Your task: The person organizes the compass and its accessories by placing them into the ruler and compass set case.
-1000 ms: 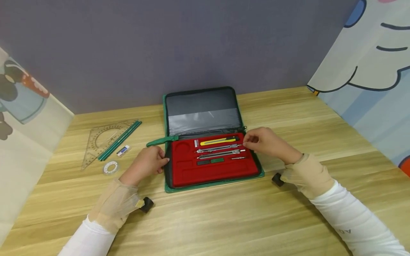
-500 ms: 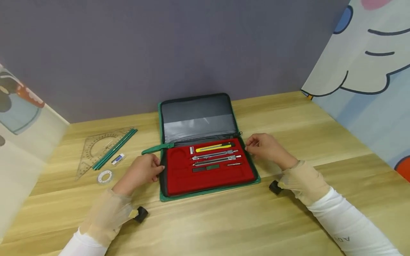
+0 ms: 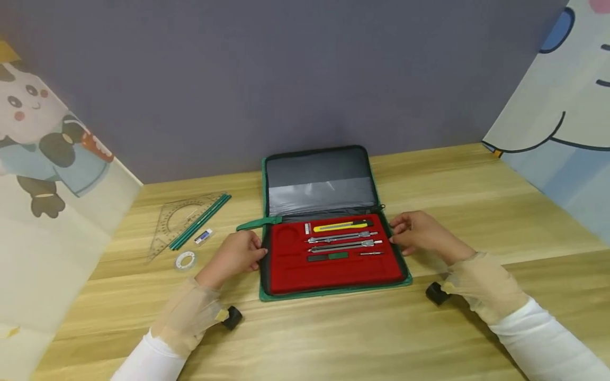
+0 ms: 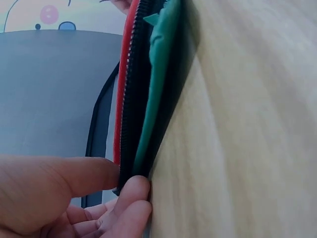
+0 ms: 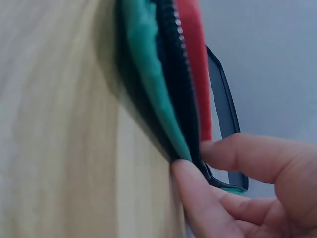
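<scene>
A green zip-up drawing instrument case [image 3: 319, 168] lies open on the table, its lid tilted back. In the red insert [image 3: 329, 275] sit a yellow utility knife [image 3: 340, 226], two silver compasses [image 3: 345, 246], a green lead box [image 3: 338, 256] and small parts. My left hand [image 3: 235, 255] pinches the case's left edge; in the left wrist view the thumb is above the zipper [image 4: 126, 99] and fingers are below. At the opposite edge, my right hand [image 3: 424, 234] pinches the case likewise, the zip band [image 5: 178, 64] running between thumb and fingers in the right wrist view.
To the left lie a clear set square [image 3: 164, 227], green pencils [image 3: 200, 222], an eraser [image 3: 203, 236] and a tape roll [image 3: 185, 260]. A grey panel [image 3: 305, 79] stands behind the wooden table [image 3: 333, 338]. Cartoon-printed walls flank both sides.
My right hand has shifted from the compass ends at the insert's right side down onto the case's right edge. The left hand stays at the left edge. The head view has shifted.
</scene>
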{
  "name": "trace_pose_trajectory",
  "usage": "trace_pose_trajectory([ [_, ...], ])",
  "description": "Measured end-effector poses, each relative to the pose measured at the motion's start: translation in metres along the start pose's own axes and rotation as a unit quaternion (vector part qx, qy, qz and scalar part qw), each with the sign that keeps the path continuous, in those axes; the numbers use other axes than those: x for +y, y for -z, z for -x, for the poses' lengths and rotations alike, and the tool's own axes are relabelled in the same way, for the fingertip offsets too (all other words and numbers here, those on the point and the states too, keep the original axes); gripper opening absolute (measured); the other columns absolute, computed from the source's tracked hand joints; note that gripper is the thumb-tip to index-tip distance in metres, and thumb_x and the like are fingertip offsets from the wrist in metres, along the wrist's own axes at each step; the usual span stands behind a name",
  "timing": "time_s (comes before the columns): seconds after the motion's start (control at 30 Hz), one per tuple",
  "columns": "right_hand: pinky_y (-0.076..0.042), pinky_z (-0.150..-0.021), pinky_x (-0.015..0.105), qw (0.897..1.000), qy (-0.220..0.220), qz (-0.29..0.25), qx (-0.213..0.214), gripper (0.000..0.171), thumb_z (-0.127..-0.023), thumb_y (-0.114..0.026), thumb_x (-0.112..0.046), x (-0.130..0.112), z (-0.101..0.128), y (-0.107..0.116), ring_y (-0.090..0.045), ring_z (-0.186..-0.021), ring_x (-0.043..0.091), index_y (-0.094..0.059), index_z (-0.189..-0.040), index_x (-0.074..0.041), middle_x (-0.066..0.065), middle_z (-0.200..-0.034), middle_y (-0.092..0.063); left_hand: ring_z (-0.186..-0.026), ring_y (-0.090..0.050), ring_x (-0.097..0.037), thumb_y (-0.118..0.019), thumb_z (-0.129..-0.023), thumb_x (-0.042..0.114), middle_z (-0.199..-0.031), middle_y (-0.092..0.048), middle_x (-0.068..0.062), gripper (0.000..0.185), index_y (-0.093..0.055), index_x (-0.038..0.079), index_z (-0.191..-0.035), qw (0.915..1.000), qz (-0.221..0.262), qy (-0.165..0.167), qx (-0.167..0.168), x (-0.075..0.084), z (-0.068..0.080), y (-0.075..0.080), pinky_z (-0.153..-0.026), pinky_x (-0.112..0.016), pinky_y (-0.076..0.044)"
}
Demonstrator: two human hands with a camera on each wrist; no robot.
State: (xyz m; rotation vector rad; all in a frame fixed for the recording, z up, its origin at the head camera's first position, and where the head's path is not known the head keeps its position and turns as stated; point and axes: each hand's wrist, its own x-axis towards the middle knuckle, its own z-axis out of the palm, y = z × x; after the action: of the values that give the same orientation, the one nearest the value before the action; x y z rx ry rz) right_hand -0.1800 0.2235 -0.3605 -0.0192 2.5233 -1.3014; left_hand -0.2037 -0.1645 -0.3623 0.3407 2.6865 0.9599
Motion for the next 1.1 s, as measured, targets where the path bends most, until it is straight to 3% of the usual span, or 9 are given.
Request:
trace_pose_trajectory([
  [0.17,-0.057,-0.065,0.032,1.0,0.003,-0.022,-0.012,0.046,-0.086,-0.058,-0.004,0.012,0.0,0.008,-0.063,-0.084,0.014,-0.044,-0.125,0.014,0.017,-0.103,-0.055,-0.051,-0.059,-0.011,-0.065,-0.087,0.011,-0.062,-0.06,-0.005,0.013,-0.058,0.001,-0.082,0.9994,0.029,0.015,-0.006,0.002,-0.003,-0.005,-0.05,-0.025,-0.052],
  [0.37,-0.057,-0.068,0.032,0.997,-0.003,-0.066,-0.026,0.048,-0.088,-0.056,-0.003,0.023,0.002,0.019,-0.063,-0.087,0.01,-0.039,-0.129,0.015,0.016,-0.105,-0.055,-0.055,-0.06,-0.012,-0.065,-0.087,0.011,-0.067,-0.064,-0.004,0.013,-0.06,-0.001,-0.087,0.9976,0.067,0.008,-0.016,0.009,-0.006,-0.009,-0.053,-0.026,-0.053],
  [0.57,-0.056,-0.071,0.033,0.997,0.001,-0.069,-0.035,0.051,-0.088,-0.059,-0.005,0.019,-0.004,0.012,-0.064,-0.089,0.012,-0.038,-0.129,0.016,0.016,-0.105,-0.054,-0.054,-0.059,-0.011,-0.064,-0.088,0.014,-0.062,-0.063,-0.002,0.013,-0.062,0.002,-0.085,0.9994,0.032,0.006,0.004,0.003,-0.002,-0.002,-0.052,-0.025,-0.051],
  [0.77,-0.056,-0.069,0.031,0.999,-0.005,-0.046,-0.019,0.048,-0.086,-0.058,-0.004,0.014,-0.005,0.01,-0.063,-0.086,0.013,-0.041,-0.127,0.015,0.017,-0.104,-0.055,-0.062,-0.057,-0.013,-0.062,-0.088,0.02,-0.073,-0.066,-0.002,0.015,-0.066,0.005,-0.084,0.9941,-0.081,-0.03,0.066,-0.001,0.004,0.021,-0.058,-0.028,-0.046],
  [0.93,-0.056,-0.067,0.03,0.999,0.001,-0.047,-0.013,0.045,-0.085,-0.058,-0.003,0.013,-0.008,0.006,-0.062,-0.081,0.01,-0.044,-0.124,0.015,0.016,-0.101,-0.057,-0.077,-0.061,-0.022,-0.061,-0.089,0.021,-0.089,-0.067,-0.011,0.022,-0.064,0.001,-0.095,0.9903,-0.127,-0.004,0.056,-0.011,0.016,0.056,-0.066,-0.036,-0.049],
  [1.1,-0.056,-0.066,0.03,0.999,-0.002,-0.043,-0.003,0.044,-0.085,-0.057,-0.002,0.015,-0.004,0.008,-0.061,-0.08,0.01,-0.044,-0.124,0.015,0.016,-0.1,-0.056,-0.081,-0.062,-0.032,-0.065,-0.086,0.019,-0.095,-0.066,-0.021,0.032,-0.06,-0.008,-0.102,0.9831,-0.166,0.017,0.075,-0.019,0.026,0.086,-0.07,-0.044,-0.049],
])
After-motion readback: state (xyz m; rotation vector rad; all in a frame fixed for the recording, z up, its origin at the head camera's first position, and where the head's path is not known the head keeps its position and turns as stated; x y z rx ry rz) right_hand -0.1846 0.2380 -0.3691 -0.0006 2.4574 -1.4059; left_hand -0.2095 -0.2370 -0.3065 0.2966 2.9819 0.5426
